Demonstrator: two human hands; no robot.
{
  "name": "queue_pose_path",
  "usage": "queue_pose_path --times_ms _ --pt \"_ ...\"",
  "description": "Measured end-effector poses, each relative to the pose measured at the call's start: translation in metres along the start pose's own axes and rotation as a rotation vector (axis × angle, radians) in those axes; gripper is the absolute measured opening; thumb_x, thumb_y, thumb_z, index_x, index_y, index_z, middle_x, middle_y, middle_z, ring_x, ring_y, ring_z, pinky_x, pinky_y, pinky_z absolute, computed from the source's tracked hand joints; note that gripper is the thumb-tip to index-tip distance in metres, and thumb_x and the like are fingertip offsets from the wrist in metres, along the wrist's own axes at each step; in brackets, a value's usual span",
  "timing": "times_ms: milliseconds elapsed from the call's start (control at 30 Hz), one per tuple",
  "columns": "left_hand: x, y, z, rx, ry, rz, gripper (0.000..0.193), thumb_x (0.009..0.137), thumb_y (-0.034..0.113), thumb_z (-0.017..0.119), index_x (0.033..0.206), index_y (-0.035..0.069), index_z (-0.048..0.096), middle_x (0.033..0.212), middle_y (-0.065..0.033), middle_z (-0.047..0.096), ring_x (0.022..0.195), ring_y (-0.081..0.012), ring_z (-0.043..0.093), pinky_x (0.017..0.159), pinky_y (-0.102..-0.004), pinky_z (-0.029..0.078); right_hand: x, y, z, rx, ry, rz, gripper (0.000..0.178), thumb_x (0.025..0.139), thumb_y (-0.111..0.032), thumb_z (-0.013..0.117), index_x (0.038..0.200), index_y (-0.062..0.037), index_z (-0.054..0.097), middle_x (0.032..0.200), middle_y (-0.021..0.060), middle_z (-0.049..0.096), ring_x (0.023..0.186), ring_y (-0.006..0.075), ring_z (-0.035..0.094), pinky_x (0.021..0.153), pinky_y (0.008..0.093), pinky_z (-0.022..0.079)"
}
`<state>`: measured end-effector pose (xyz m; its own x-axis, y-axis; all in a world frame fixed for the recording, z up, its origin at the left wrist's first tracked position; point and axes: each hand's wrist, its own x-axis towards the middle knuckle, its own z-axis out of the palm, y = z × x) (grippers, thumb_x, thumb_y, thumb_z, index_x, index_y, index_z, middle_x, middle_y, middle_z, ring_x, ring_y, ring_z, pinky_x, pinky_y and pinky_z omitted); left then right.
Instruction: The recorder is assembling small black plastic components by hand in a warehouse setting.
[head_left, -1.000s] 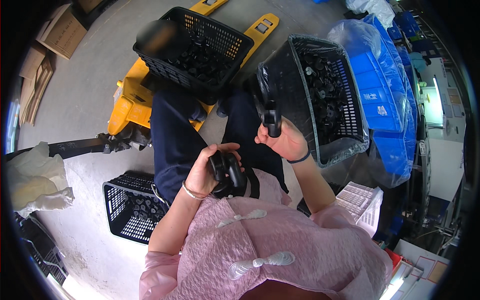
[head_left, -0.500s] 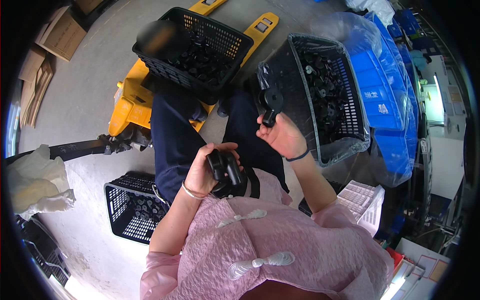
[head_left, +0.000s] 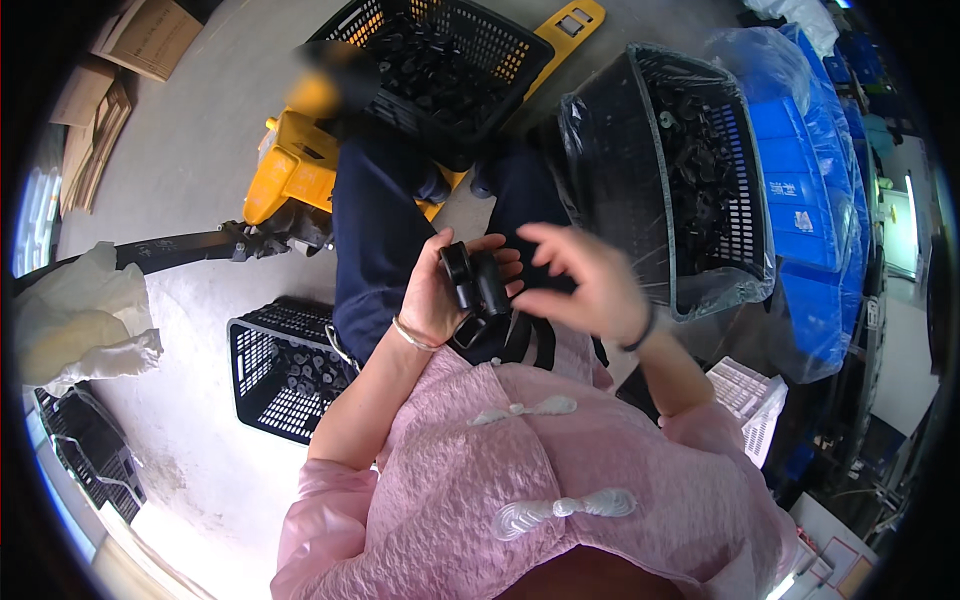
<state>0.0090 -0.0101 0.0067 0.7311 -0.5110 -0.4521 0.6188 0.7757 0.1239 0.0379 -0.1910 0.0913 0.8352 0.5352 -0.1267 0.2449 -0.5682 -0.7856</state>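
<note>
Cupped around several black plastic parts, my left hand rests above my lap. The parts have round heads and stubby cylindrical stems; how many there are I cannot tell, as they overlap. My right hand is just to their right, blurred by motion, with fingers apart and nothing visible in them. To its right stands a black crate lined with clear plastic, with many similar black parts in it. Beyond my knees, another black crate holds a heap of such parts.
The far crate stands by a yellow pallet jack. At the lower left, a smaller black crate contains more parts. Plastic-wrapped blue bins line the right side, near a white basket. Cardboard boxes lie far left.
My right hand held a black part beside the lined crate; now it holds nothing visible and has come in toward my left hand. The whole view has shifted slightly.
</note>
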Motion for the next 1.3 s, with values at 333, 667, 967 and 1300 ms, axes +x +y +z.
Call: queue_pose_path --times_ms 333,667,967,1300 --pt "-0.009 0.003 0.001 -0.007 -0.030 0.003 0.065 0.081 0.046 0.044 0.122 -0.004 0.040 0.111 -0.0153 0.051 0.108 -0.0242 0.047 0.094 -0.0429 0.039 -0.003 0.054 0.016 0.786 -0.247 0.231 0.049 0.077 -0.002 0.056 0.123 -0.0008 0.038 0.102 0.0051 0.052 0.094 0.0100 0.050 0.083 0.0239 0.040" --pt "-0.009 0.004 -0.002 0.007 -0.034 -0.009 0.066 0.082 0.046 0.044 0.122 -0.006 0.039 0.115 -0.0222 0.050 0.107 -0.0308 0.050 0.095 -0.0429 0.038 -0.002 0.049 0.014 0.319 0.048 -0.167 0.034 0.071 0.005 0.051 0.105 0.0000 0.045 0.102 0.0102 0.051 0.099 0.0168 0.051 0.090 0.0288 0.038" --pt "-0.007 0.002 -0.004 0.006 -0.043 -0.018 0.066 0.083 0.048 0.042 0.121 -0.006 0.039 0.114 -0.0219 0.051 0.107 -0.0315 0.050 0.096 -0.0428 0.037 -0.004 0.060 0.020 1.194 -0.068 0.082 0.039 0.073 0.001 0.055 0.110 -0.0019 0.042 0.105 0.0121 0.051 0.100 0.0235 0.052 0.088 0.0340 0.039" --pt "-0.007 0.002 -0.004 0.030 -0.035 -0.010 0.067 0.083 0.049 0.041 0.121 -0.006 0.039 0.114 -0.0229 0.050 0.106 -0.0320 0.050 0.095 -0.0430 0.038 -0.002 0.064 0.026 1.740 -0.101 0.179 0.039 0.088 -0.017 0.044 0.124 -0.0032 0.036 0.109 0.0140 0.053 0.097 0.0232 0.056 0.084 0.0337 0.044"
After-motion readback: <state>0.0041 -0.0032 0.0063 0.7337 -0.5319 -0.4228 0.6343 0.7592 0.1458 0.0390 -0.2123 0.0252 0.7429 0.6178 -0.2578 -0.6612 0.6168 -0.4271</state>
